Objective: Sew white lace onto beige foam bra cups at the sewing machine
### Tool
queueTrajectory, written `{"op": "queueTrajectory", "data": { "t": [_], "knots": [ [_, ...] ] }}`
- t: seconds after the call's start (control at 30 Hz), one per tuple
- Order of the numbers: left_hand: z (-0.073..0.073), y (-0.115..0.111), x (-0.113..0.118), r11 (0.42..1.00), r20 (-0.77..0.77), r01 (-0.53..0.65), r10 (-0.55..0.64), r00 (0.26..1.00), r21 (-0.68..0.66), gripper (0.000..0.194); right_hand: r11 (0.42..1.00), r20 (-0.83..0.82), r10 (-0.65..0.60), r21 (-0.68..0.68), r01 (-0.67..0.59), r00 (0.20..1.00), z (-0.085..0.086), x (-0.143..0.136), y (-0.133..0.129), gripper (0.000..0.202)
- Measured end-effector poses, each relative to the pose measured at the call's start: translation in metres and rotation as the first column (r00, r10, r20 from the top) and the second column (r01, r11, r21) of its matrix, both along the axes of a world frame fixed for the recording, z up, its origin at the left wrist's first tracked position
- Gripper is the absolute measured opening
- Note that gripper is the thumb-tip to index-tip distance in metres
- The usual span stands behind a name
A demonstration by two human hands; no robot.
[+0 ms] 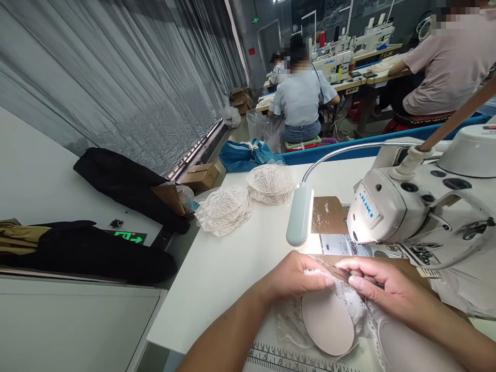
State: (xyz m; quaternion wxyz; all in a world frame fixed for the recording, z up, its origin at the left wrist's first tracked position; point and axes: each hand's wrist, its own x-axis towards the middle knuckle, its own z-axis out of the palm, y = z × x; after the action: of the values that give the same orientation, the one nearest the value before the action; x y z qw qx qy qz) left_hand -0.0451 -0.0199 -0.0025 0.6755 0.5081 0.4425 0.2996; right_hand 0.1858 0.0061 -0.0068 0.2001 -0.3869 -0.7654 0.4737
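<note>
My left hand (pixel 304 276) is closed, its thumb and fingers pinching the upper edge of a white lace bra (pixel 351 299). A smooth pale oval cup (pixel 328 321) of the bra faces up below that hand, and a second pale cup (pixel 405 343) lies under my right forearm. My right hand (pixel 377 281) is closed around a slim, dark, pointed metal tool (pixel 341 269), partly hidden by the fingers. Its tip points toward the lace edge by my left thumb. Both hands are just in front of the white sewing machine (pixel 383 206).
Two piles of white lace pieces (pixel 227 209) lie on the white table (pixel 217 268). A lamp (pixel 300 214) on a bent metal neck hangs left of the machine head. A printed ruler (pixel 294 359) runs along the front. Co-workers (pixel 302 98) sit at machines beyond.
</note>
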Motion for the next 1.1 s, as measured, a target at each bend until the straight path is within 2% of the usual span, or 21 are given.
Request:
{"op": "queueTrajectory", "data": {
  "t": [0.1,0.23,0.43,0.53,0.73,0.87,0.93,1.0,1.1],
  "knots": [
    [0.002,0.000,0.002,1.000,-0.005,0.022,-0.022,1.000,-0.013,0.024,0.998,0.032,0.056,0.009,-0.056,0.998,0.009,-0.005,-0.003,0.032],
    [0.008,0.001,0.004,0.998,-0.061,0.063,-0.064,0.996,-0.026,0.026,0.995,0.016,0.068,-0.070,-0.066,0.998,0.015,-0.013,-0.008,0.026],
    [0.010,0.000,0.004,0.995,-0.116,0.094,-0.095,0.989,-0.018,0.034,0.994,-0.026,0.045,-0.096,-0.048,0.999,0.008,-0.014,-0.009,0.028],
    [0.011,0.000,0.005,0.997,-0.139,0.082,-0.083,0.987,-0.010,0.032,0.993,-0.026,0.049,-0.105,-0.051,0.998,0.003,-0.013,-0.007,0.026],
    [0.012,-0.002,0.008,0.994,-0.197,0.108,-0.106,0.975,-0.001,0.037,0.990,0.032,0.076,-0.118,-0.071,0.997,0.011,-0.017,-0.008,0.023],
    [0.008,-0.002,0.008,0.995,-0.224,0.099,-0.089,0.970,0.031,0.034,0.995,0.068,0.018,-0.101,-0.012,0.997,0.010,-0.018,-0.008,0.028],
    [0.006,-0.002,0.009,0.996,-0.218,0.073,-0.061,0.974,0.051,0.030,0.992,0.007,-0.024,-0.128,0.024,1.000,0.004,-0.017,-0.007,0.029],
    [0.005,-0.001,0.009,0.996,-0.192,0.060,-0.046,0.980,0.070,0.026,0.977,-0.103,-0.049,-0.212,0.026,0.994,-0.002,-0.018,-0.007,0.027],
    [0.008,0.000,0.005,0.992,-0.092,0.110,-0.103,0.990,0.070,0.028,0.948,-0.149,-0.002,-0.314,-0.045,0.989,-0.005,-0.020,-0.007,0.036]
  ]
}}
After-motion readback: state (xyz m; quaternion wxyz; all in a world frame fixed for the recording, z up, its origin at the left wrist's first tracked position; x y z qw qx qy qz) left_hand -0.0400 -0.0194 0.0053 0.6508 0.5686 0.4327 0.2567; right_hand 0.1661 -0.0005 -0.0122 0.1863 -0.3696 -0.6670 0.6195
